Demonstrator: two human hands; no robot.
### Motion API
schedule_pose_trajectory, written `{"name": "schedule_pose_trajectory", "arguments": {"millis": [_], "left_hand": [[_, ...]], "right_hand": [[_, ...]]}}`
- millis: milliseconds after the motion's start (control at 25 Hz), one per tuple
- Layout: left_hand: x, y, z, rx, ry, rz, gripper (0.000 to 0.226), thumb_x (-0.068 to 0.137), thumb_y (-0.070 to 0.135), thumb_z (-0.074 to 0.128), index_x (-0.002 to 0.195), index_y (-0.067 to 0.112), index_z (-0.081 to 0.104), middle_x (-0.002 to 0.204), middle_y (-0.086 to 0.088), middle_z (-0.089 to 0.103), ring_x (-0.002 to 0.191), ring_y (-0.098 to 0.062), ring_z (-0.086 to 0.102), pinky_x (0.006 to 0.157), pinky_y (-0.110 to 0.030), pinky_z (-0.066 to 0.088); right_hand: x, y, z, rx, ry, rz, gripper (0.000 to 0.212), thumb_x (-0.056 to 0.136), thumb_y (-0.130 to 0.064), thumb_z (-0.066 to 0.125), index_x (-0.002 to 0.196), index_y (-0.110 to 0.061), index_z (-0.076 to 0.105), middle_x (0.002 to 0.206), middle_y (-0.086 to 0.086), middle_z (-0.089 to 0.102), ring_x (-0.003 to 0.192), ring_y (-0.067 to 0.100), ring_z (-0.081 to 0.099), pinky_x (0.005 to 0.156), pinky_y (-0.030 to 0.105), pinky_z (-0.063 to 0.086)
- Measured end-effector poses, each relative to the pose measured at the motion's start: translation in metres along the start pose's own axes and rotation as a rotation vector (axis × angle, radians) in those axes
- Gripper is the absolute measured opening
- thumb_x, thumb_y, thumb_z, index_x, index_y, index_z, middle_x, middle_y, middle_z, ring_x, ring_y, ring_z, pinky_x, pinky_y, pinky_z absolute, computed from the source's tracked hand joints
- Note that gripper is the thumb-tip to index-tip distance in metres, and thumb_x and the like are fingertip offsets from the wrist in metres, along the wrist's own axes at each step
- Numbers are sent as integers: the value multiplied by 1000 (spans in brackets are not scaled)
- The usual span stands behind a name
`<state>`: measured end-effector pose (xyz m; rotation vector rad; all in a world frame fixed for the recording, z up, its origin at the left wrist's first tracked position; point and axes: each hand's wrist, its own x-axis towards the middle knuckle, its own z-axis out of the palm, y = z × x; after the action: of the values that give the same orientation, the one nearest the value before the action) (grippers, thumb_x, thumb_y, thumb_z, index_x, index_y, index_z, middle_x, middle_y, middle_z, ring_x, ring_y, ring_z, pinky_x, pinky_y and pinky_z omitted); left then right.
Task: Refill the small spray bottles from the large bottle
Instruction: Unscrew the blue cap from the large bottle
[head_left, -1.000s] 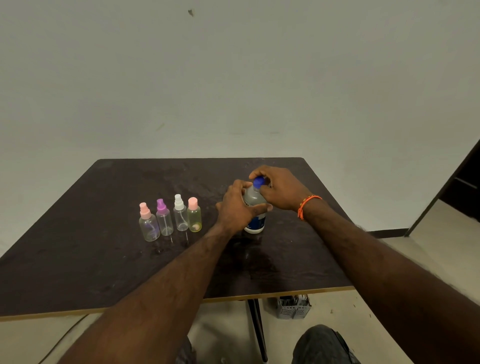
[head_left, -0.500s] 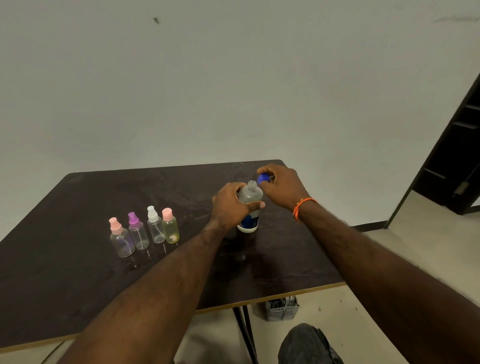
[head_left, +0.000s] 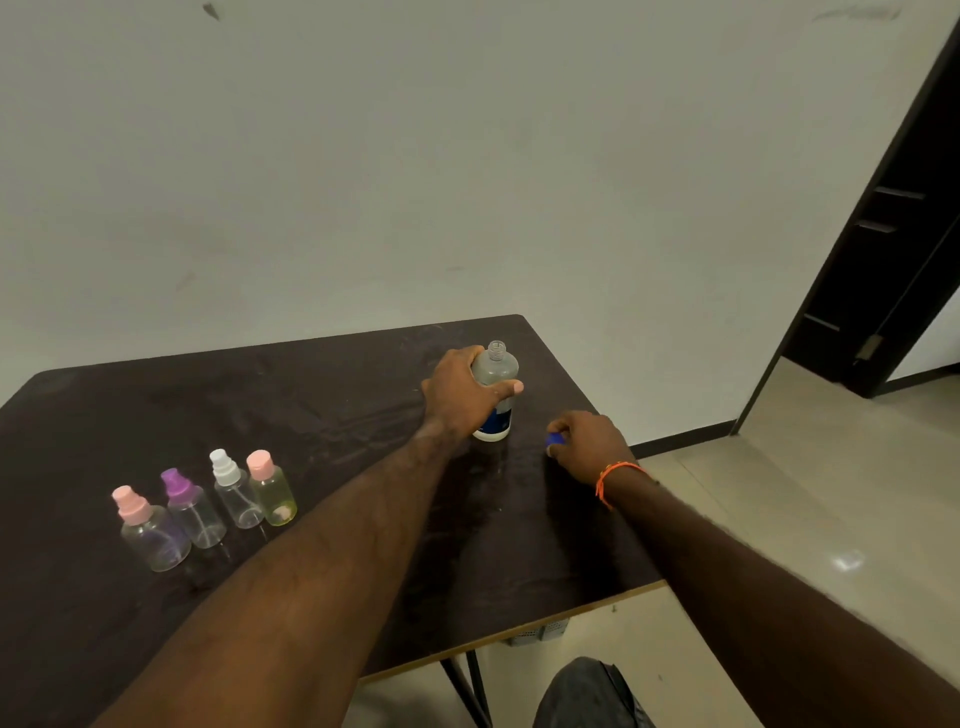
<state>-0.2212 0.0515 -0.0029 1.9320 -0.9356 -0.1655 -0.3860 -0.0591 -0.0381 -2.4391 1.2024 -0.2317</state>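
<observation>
The large clear bottle (head_left: 497, 371) with a blue label stands upright on the dark table (head_left: 322, 395), its neck uncapped. My left hand (head_left: 460, 397) grips its body from the left. My right hand (head_left: 589, 441) is low over the table to the bottle's right and pinches the blue cap (head_left: 554, 440). Several small spray bottles stand in a row at the left: one with a pink top (head_left: 150, 530), a purple-topped one (head_left: 195, 512), a white-topped one (head_left: 236, 491) and a yellowish one with a pink cap (head_left: 272, 488).
The table's right edge (head_left: 597, 415) runs close to my right hand, and its near edge (head_left: 519, 631) lies towards me. A dark doorway (head_left: 883, 260) opens at the right. My knee (head_left: 587, 693) shows below the table.
My right hand has carried the blue cap off the bottle's neck and down to the right, near the tabletop. My left hand still holds the bottle. The camera has turned.
</observation>
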Motion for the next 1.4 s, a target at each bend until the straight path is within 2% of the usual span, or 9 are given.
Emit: {"name": "schedule_pose_trajectory", "arguments": {"millis": [240, 360, 480, 600, 680, 840, 1000, 1120, 1400], "left_hand": [[7, -9, 1, -57, -40, 23, 59, 58, 76, 77, 102, 40, 62, 96, 22, 63, 100, -15, 66, 100, -54, 54], [6, -11, 1, -101, -68, 8, 64, 70, 60, 89, 119, 31, 61, 111, 13, 67, 106, -17, 66, 105, -51, 53], [4, -15, -3, -56, -88, -78, 118, 67, 63, 92, 159, 17, 34, 146, 0, 59, 132, -22, 58, 119, -55, 38], [1, -18, -16, 20, -110, -81, 137, 57, 75, 89, 164, 20, 23, 156, 1, 52, 141, -22, 53, 121, -62, 31], [-4, -14, -30, 71, -160, -65, 138, 58, 75, 89, 165, 20, 21, 160, 0, 48, 146, -21, 48, 123, -61, 26], [-22, -7, -65, 245, -157, -10, 131, 66, 81, 79, 166, 18, 21, 165, -1, 42, 151, -22, 41, 123, -58, 22], [-48, -19, -104, 405, -39, 36, 113, 78, 91, 55, 161, 17, 32, 156, -4, 53, 145, -26, 48, 119, -61, 28], [-68, -37, -145, 496, -17, 73, 99, 85, 86, 54, 157, 19, 41, 150, -1, 58, 142, -25, 50, 114, -55, 30], [-89, -82, -258, 837, -165, 76, 90, 73, 83, 69, 147, 33, 54, 150, 5, 54, 147, -20, 34, 110, -49, 22]], "right_hand": [[1, 5, 12, 42, 41, -29, 37, 89, -37, 73, 120, -19, 68, 110, 1, 70, 97, 16, 62, 94, 36, 54], [-3, 6, 20, 56, 73, -48, 42, 86, -39, 76, 122, -20, 66, 112, 1, 70, 97, 16, 62, 94, 37, 54], [-5, 4, 20, 66, 76, -22, 61, 82, -39, 79, 135, -20, 55, 115, 2, 68, 102, 18, 64, 97, 41, 54], [-10, -1, 8, 108, 27, 4, 88, 73, -42, 86, 146, -23, 41, 128, 1, 64, 112, 21, 63, 100, 43, 52], [-19, -6, -1, 48, 146, -52, 92, 69, -54, 85, 145, -27, 42, 132, -3, 63, 117, 21, 61, 96, 44, 54], [-42, -30, -15, 23, 345, -235, 65, 79, -60, 71, 133, -28, 54, 123, -8, 66, 113, 17, 59, 88, 40, 55], [-68, -67, -1, -4, 333, -384, 42, 86, -50, 65, 121, -29, 59, 107, -10, 68, 96, 13, 61, 77, 36, 55], [-84, -101, 20, 52, 273, -482, 34, 88, -44, 65, 119, -29, 59, 102, -13, 68, 92, 10, 62, 76, 34, 55], [-92, -188, 74, 113, 55, -597, 49, 86, -41, 68, 131, -28, 53, 114, -12, 66, 106, 15, 59, 89, 41, 53]]}}
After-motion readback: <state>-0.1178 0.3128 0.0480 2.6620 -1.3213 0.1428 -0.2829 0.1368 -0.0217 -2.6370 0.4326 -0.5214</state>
